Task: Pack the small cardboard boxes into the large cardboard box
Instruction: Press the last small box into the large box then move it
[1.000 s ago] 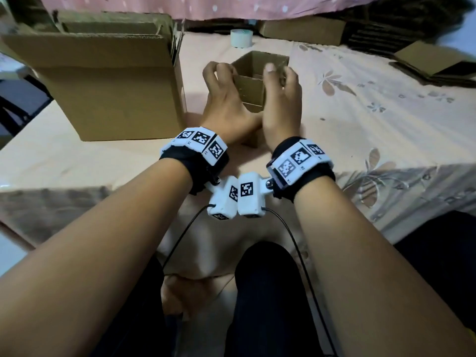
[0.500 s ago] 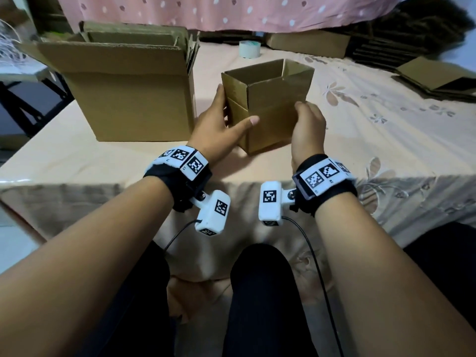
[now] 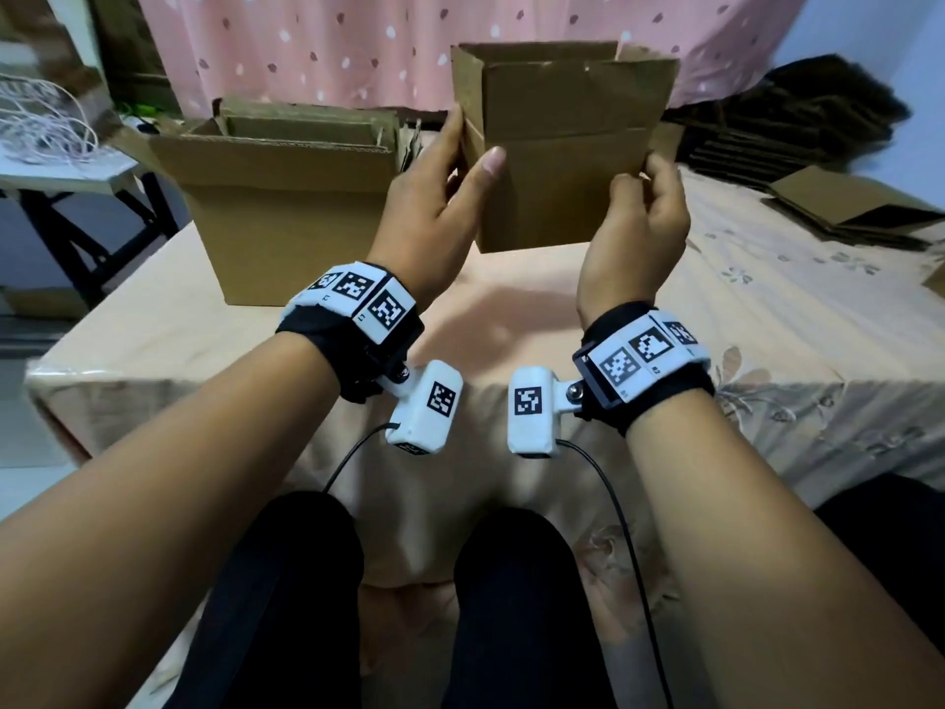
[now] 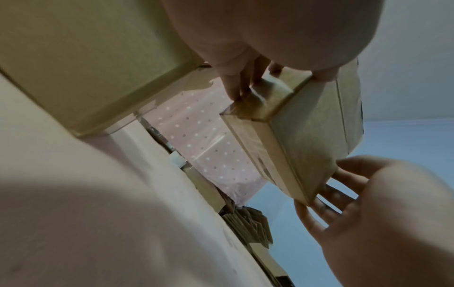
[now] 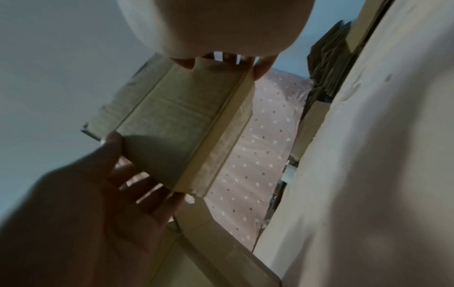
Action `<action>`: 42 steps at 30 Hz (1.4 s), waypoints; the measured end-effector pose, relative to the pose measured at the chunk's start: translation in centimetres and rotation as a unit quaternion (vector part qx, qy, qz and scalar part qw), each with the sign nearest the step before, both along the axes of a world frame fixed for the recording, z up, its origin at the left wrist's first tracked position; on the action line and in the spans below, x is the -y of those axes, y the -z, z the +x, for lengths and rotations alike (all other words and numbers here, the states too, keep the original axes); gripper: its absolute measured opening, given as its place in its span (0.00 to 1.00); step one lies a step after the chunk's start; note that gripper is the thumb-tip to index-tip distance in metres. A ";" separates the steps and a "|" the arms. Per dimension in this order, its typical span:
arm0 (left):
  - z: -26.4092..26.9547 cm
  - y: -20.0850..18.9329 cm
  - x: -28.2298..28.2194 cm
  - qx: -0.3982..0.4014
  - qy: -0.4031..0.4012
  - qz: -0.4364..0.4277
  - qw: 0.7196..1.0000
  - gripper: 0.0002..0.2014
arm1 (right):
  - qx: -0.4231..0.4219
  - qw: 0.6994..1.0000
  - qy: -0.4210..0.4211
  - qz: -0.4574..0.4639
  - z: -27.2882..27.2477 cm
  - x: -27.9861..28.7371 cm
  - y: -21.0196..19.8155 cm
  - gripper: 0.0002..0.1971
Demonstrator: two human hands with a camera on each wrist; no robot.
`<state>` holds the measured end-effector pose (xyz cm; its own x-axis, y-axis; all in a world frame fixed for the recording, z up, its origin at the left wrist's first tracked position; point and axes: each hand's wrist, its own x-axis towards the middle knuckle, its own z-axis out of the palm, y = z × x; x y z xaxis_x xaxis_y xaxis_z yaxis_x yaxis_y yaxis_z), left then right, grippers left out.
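Small box held aloft between both hands

The left hand [image 3: 434,207] and right hand [image 3: 636,232] grip the open-topped, corrugated small cardboard box [image 3: 562,161] above the cloth-covered counter [image 3: 767,309]; the large cardboard box [image 3: 286,207] stands left of them.

1 small box [image 3: 562,156], 1 large box [image 3: 286,217], 2 hands.

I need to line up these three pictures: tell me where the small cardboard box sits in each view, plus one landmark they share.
Head: small cardboard box upper centre, held off the table between left hand and right hand.
Left wrist: upper right, seen from below.
Right wrist: centre-left, seen from below.
Shared landmark: the pink dotted cloth behind the box.
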<state>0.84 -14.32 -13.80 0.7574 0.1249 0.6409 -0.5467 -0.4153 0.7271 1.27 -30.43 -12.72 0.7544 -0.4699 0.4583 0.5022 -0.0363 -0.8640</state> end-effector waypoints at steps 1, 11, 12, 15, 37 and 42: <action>-0.4 -0.7 -0.1 0.014 -0.009 0.005 1.000 0.38 | 0.015 1.000 -0.002 0.004 -0.1 -0.3 -0.4 0.13; -4.2 -6.4 -7.8 0.131 -0.079 0.007 0.988 0.24 | 0.064 0.989 -0.101 -0.088 -1.0 -7.3 -3.8 0.22; -4.3 -6.6 -8.6 0.138 -0.088 0.013 0.986 0.23 | 0.064 0.988 -0.107 -0.089 -1.1 -8.1 -4.0 0.23; -4.5 -6.9 -11.0 0.153 -0.118 0.047 0.980 0.24 | 0.067 0.985 -0.127 -0.094 -1.2 -10.3 -4.7 0.24; -1.9 -7.5 -20.2 0.081 -0.243 0.055 0.965 0.29 | 0.025 0.970 -0.132 -0.205 1.5 -19.2 -7.2 0.22; -1.2 -6.7 -20.1 0.056 -0.235 0.053 0.969 0.32 | 0.010 0.961 -0.119 -0.248 2.8 -18.9 -6.4 0.20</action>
<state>-0.33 5.76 -7.11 0.5580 0.3690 0.7433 -0.3518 -0.7061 0.6146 4.07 -11.55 -6.30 0.8022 -0.0058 0.5971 0.5636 -0.3229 -0.7603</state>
